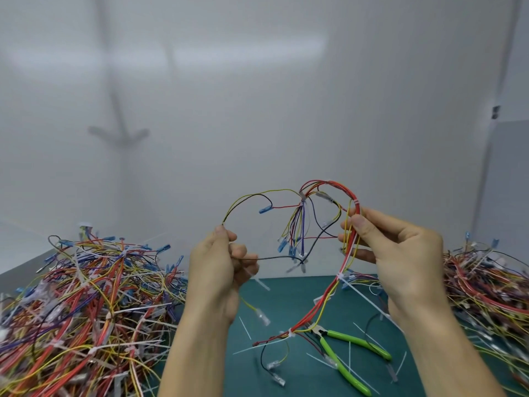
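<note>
head-worn wide-angle view, facing forward and slightly down; close to the left hand (pixel 214 267) and right hand (pixel 400 253); green mat (pixel 289 295) low in frame, white wall (pixel 257 110) above

No legible text, label, brand, number or sign is present. The wire harness (pixel 355 206), the green-handled flush cutters (pixel 355 341), the green mat (pixel 289 296) and the wire heaps at left (pixel 86 296) and right (pixel 486 285) show no readable markings.

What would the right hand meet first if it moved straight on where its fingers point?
Probably the blue-tipped strands of the wire harness, then the left hand; depth is unclear.
</note>
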### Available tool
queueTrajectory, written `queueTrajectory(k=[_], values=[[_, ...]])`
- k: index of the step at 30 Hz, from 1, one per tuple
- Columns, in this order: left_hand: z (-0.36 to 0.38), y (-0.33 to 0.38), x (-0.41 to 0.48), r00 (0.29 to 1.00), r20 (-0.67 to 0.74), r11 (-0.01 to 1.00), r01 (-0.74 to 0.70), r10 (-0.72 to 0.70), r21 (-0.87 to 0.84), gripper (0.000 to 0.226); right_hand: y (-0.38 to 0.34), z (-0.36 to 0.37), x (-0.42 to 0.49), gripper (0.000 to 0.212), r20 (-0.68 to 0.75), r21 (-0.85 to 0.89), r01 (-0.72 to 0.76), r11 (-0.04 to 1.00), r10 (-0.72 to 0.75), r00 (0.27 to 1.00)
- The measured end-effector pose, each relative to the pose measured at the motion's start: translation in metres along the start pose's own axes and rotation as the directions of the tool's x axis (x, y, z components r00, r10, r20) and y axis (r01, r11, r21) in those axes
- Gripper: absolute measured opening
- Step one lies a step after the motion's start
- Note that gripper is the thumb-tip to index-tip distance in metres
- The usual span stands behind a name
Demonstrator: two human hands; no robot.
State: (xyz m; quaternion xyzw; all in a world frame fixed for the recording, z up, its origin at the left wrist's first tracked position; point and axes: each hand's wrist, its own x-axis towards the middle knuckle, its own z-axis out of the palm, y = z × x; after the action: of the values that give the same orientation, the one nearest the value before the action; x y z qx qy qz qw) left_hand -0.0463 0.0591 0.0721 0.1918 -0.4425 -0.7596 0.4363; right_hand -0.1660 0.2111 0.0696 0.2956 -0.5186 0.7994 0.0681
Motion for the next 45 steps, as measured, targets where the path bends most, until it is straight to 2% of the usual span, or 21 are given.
queueTrajectory(k=[2,4,6,8,10,13,15,17,19,21,24,27,32,35,37,39,42,45], values=[[0.007,0.002,-0.002,0.989,0.029,0.954,0.146,-0.143,-0.260,0.030,0.001,0.000,0.000,0.019,0.011,-0.010,0.007,1.000,-0.007,1.000],[0.010,0.004,-0.004,0.947,0.126,0.805,0.317,-0.294,-0.501,0.032,0.002,0.001,-0.001,0.020,0.023,-0.033,0.023,0.999,-0.022,0.999],[0.009,0.006,-0.003,0.882,0.266,0.620,0.464,-0.389,-0.632,0.037,0.003,0.002,-0.002,0.020,0.027,-0.069,0.043,0.997,-0.041,0.999],[0.008,0.008,-0.005,0.810,0.431,0.449,0.581,-0.397,-0.679,0.031,0.005,0.003,-0.002,0.019,0.025,-0.117,0.060,0.991,-0.057,0.998],[0.009,0.010,-0.010,0.755,0.542,0.351,0.654,-0.369,-0.670,0.030,0.006,0.004,-0.003,0.021,0.027,-0.157,0.075,0.985,-0.071,0.997],[0.012,0.011,-0.018,0.708,0.620,0.318,0.706,-0.338,-0.633,0.028,0.008,0.004,-0.003,0.023,0.028,-0.190,0.084,0.978,-0.080,0.996],[0.015,0.009,-0.021,0.691,0.614,0.347,0.723,-0.382,-0.598,0.025,0.008,0.004,-0.003,0.021,0.026,-0.198,0.075,0.977,-0.071,0.997],[0.018,0.004,-0.021,0.764,0.509,0.503,0.644,-0.396,-0.576,0.030,0.008,0.004,-0.002,0.020,0.022,-0.177,0.055,0.983,-0.051,0.998],[0.020,-0.001,-0.021,0.847,0.417,0.668,0.521,-0.329,-0.531,0.033,0.008,0.003,-0.001,0.021,0.015,-0.132,0.029,0.991,-0.027,1.000],[0.020,-0.004,-0.019,0.904,0.350,0.786,0.397,-0.245,-0.474,0.030,0.006,0.002,-0.001,0.024,-0.001,-0.074,0.002,0.997,-0.002,1.000],[0.014,-0.006,-0.011,0.963,0.241,0.907,0.203,-0.118,-0.370,0.027,0.004,-0.001,0.000,0.024,-0.030,-0.036,-0.015,0.999,0.014,0.999],[0.007,-0.004,-0.005,0.990,0.140,0.975,0.004,0.028,-0.222,0.025,0.003,-0.004,0.002,0.023,-0.055,-0.036,-0.009,0.999,0.007,0.998],[-0.004,-0.005,0.001,0.971,0.084,0.971,-0.228,0.222,0.071,0.026,0.002,-0.007,0.003,0.020,-0.074,-0.040,0.008,0.999,-0.011,0.997],[-0.001,-0.008,0.002,0.926,0.124,0.877,-0.377,0.356,0.298,0.027,0.003,-0.003,0.001,0.016,-0.057,-0.035,-0.004,0.999,0.002,0.998],[0.003,-0.008,-0.001,0.882,0.227,0.797,-0.471,0.414,0.378,0.026,0.004,0.000,-0.001,0.018,-0.043,-0.041,-0.006,0.999,0.004,0.999],[0.008,-0.008,-0.007,0.852,0.354,0.761,-0.511,0.386,0.399,0.026,0.004,0.003,-0.002,0.018,-0.029,-0.055,-0.006,0.998,0.005,1.000],[0.017,-0.009,-0.015,0.820,0.506,0.793,-0.486,0.269,0.367,0.028,0.005,0.006,-0.003,0.016,0.011,-0.083,-0.012,0.997,0.013,1.000],[0.026,-0.016,-0.021,0.785,0.573,0.768,-0.511,0.235,0.385,0.033,0.007,0.010,-0.005,0.012,0.101,-0.118,-0.019,0.993,0.031,0.994]])
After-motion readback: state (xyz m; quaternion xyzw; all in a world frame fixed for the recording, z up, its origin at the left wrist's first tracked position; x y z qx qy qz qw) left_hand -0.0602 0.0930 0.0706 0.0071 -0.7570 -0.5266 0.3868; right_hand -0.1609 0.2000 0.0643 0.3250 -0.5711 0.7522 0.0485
